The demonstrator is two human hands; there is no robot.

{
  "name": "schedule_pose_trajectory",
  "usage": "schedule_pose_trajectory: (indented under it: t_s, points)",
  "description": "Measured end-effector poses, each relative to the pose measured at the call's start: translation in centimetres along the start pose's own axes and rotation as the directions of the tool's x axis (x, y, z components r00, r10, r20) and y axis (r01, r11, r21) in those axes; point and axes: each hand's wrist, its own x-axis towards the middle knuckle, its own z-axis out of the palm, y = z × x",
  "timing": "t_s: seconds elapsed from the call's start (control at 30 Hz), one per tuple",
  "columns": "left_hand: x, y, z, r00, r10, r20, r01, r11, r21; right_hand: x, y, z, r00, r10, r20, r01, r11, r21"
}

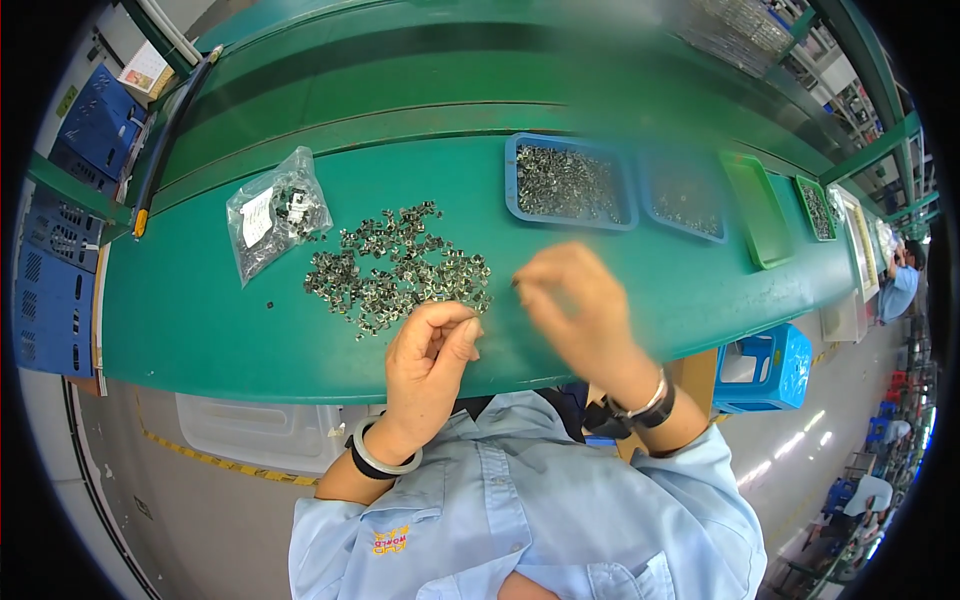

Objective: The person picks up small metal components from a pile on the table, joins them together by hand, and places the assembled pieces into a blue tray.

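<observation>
A loose heap of small shiny metal parts (pixel 395 275) is spread over the green table (pixel 400 374). My left hand (pixel 428 360) is closed in a pinch at the heap's near right edge, thumb against curled fingers; whatever lies between them is too small or hidden to name. To the right of the heap, above the table, my right hand (pixel 580 310) also pinches, blurred by motion. A tiny dark speck shows at its fingertips, too unclear to name. Beyond that hand stands a blue tray (pixel 513 190) filled with similar small metal parts.
A clear plastic bag (pixel 255 245) with more parts lies left of the heap. Right of the blue tray are a second, blurred blue tray (pixel 690 232), a green tray (pixel 765 225) and a small green tray (pixel 817 208). A blue stool (pixel 780 365) stands below the table's edge.
</observation>
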Motion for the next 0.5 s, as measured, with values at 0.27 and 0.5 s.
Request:
schedule_pose_trajectory:
  t_s: [0.27, 0.5]
  points:
    - [-0.2, -1.0, -0.2, 0.997, -0.072, 0.010, 0.073, 0.994, -0.077, 6.2, 6.4, -3.7, 0.987, 0.153, -0.039, -0.157, 0.922, -0.355]
    - [-0.2, -1.3, -0.7, 0.996, -0.062, 0.061, 0.067, 0.995, -0.079, 6.7, 8.6, -3.4, 0.988, 0.037, 0.150, 0.055, 0.823, -0.565]
